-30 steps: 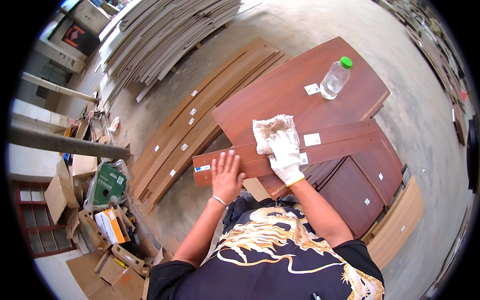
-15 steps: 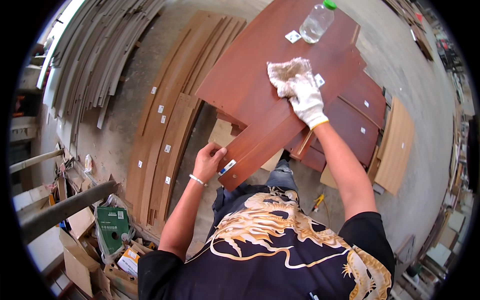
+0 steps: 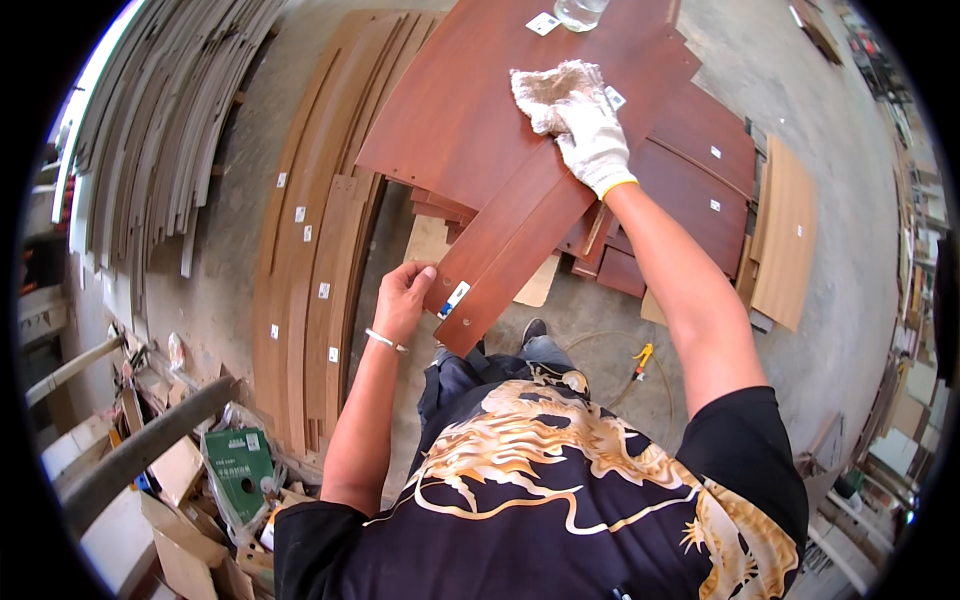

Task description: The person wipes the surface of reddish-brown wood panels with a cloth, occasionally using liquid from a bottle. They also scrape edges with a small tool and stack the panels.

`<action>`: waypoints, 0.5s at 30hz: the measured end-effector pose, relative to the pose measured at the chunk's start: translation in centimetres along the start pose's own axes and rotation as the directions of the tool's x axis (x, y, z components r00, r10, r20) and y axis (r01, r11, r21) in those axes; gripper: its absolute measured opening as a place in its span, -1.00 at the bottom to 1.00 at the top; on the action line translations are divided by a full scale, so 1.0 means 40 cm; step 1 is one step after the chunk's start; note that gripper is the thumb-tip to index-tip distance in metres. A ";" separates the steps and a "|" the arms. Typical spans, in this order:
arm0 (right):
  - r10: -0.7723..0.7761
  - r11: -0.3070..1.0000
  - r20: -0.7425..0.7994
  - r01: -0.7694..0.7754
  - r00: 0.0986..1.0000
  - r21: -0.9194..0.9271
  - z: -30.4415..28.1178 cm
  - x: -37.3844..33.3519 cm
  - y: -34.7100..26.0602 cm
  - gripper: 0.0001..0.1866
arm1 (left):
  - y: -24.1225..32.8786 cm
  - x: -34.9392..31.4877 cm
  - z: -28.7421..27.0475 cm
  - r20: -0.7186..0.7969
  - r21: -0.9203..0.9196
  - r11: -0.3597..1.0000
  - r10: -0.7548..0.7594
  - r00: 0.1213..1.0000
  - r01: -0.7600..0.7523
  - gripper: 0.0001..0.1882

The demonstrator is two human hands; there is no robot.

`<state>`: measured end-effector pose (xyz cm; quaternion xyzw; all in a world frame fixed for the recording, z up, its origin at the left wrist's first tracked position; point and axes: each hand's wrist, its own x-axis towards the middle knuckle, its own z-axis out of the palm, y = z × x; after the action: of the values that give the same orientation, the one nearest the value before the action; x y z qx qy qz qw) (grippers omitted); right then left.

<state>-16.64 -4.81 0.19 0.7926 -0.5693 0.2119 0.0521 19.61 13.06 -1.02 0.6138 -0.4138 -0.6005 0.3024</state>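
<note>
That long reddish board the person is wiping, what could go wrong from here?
The board juts past the stack, with only the bare left hand gripping its near end; if that grip slips, it might tip or slide toward the shoe. The gloved right hand presses a rag near the bottle, so a wide wipe could knock it over.

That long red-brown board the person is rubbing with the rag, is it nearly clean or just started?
Hard to tell how clean. In hand: the bare left hand grips the near end of the long reddish board, while the gloved right hand presses a rag on its far end. Small white stickers still sit on the reddish panels stacked beneath, so plenty may be left.
</note>
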 end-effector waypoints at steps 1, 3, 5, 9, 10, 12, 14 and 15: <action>-0.010 1.000 -0.013 0.010 1.000 0.020 0.001 -0.002 0.008 -0.64 | 0.005 -0.004 0.005 -0.013 0.038 0.999 0.017 1.000 -0.017 -0.73; -0.034 0.999 -0.019 0.034 0.999 0.039 -0.007 -0.005 0.025 -0.66 | 0.003 0.000 0.011 -0.046 0.036 0.997 0.067 0.997 -0.066 -0.73; -0.085 0.991 -0.062 0.091 0.994 0.098 0.006 -0.002 0.044 -0.84 | -0.036 0.001 0.022 -0.067 -0.054 0.992 0.114 0.991 -0.118 -0.73; 0.054 0.992 0.004 -0.054 0.999 0.110 -0.025 0.007 -0.029 -0.73 | -0.133 -0.074 -0.008 -0.115 -0.573 0.819 -0.034 0.993 -0.038 -0.59; 0.243 0.512 0.115 -0.229 0.963 0.828 -0.065 0.031 -0.070 -0.32 | -0.149 -0.093 0.031 -0.160 -0.669 0.743 -0.108 0.981 -0.027 -0.55; -0.148 0.943 -0.405 0.252 0.902 0.217 -0.052 0.027 -0.035 -0.94 | -0.202 -0.118 0.102 -0.120 -0.841 0.533 -0.354 0.927 0.095 -0.50; -0.196 0.957 -0.308 0.250 0.931 0.147 -0.064 0.037 -0.040 -0.89 | -0.496 -0.098 0.097 -0.037 -0.528 0.762 -0.461 0.886 0.375 -0.75; -0.148 0.959 -0.263 0.203 0.953 0.197 -0.045 0.022 -0.001 -0.88 | -0.464 -0.076 0.247 -0.143 -0.226 0.850 -0.512 0.847 0.476 -0.78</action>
<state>-16.87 -4.99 2.18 0.8088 -0.4582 0.3649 0.0521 12.74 25.75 -16.63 0.7260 -0.1523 -0.6293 0.2315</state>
